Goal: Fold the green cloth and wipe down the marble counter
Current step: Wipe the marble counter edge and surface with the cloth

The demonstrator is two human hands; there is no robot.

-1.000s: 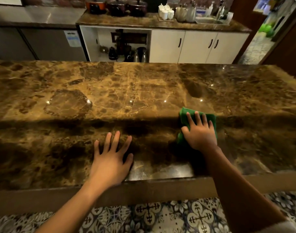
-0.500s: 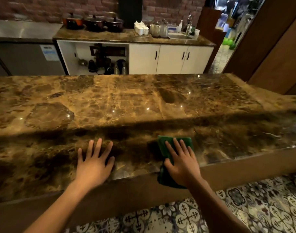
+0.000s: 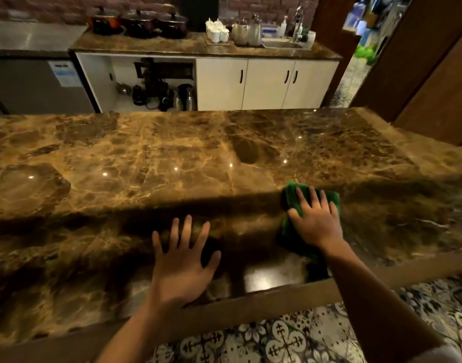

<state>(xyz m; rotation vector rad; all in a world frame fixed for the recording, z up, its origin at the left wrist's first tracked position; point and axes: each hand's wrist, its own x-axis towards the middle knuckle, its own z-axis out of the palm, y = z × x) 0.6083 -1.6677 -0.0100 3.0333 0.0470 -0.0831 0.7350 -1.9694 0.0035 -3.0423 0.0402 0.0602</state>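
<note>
the right hand [image 3: 316,221] presses flat, fingers spread, on the folded green cloth [image 3: 294,203] near the front edge of the glossy brown marble counter [image 3: 172,163]; the left hand [image 3: 181,265] lies open beside it, holding nothing.

a single head-worn wide-angle view looks forward and down across the marble counter [image 3: 172,158] from its near edge, close enough that both forearms enter from the bottom. it faces the back wall's white cabinets [image 3: 264,82], with patterned floor tiles [image 3: 285,339] visible just below the near edge.
</note>
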